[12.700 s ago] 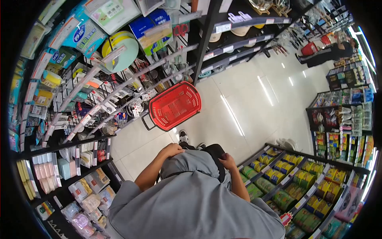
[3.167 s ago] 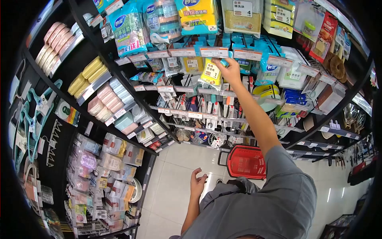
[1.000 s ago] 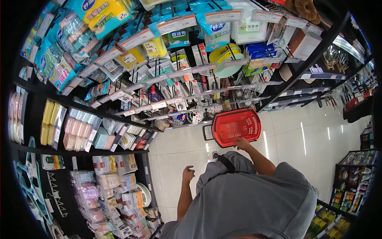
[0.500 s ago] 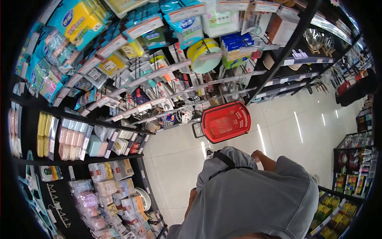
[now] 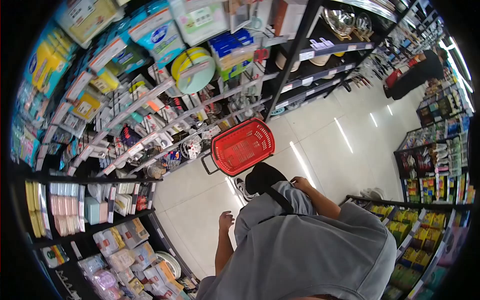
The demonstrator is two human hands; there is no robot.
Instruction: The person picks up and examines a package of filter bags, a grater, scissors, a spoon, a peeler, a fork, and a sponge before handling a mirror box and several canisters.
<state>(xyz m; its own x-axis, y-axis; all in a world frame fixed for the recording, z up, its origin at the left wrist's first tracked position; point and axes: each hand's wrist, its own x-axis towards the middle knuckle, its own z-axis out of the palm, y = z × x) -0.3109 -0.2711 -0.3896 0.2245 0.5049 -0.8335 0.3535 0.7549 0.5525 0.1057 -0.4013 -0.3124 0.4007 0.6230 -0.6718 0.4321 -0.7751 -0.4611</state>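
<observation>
My left hand (image 5: 226,221) hangs over the tiled floor beside my grey shirt (image 5: 310,245), fingers apart and a little bent, with nothing in it. Close to the front of the shirt is my right hand (image 5: 301,184), its fingers drawn together. A tiny pale spot shows at its fingertips, too small to name. A black strap (image 5: 281,200) crosses the shirt. On the floor ahead stands a red plastic shopping basket (image 5: 243,146) with a black handle, apart from both hands. Nothing shows inside it.
A tall rack (image 5: 150,125) of packaged kitchen goods lines the front. Shelves with boxes and packets (image 5: 135,250) stand at left, and yellow packets (image 5: 417,235) fill shelves at right. Farther down the aisle (image 5: 350,145) is a person in dark clothes (image 5: 417,75).
The view has swung right, so the basket and racks appear farther left. My left hand has risen forward and its fingers now show. My right hand stays near the shirt front.
</observation>
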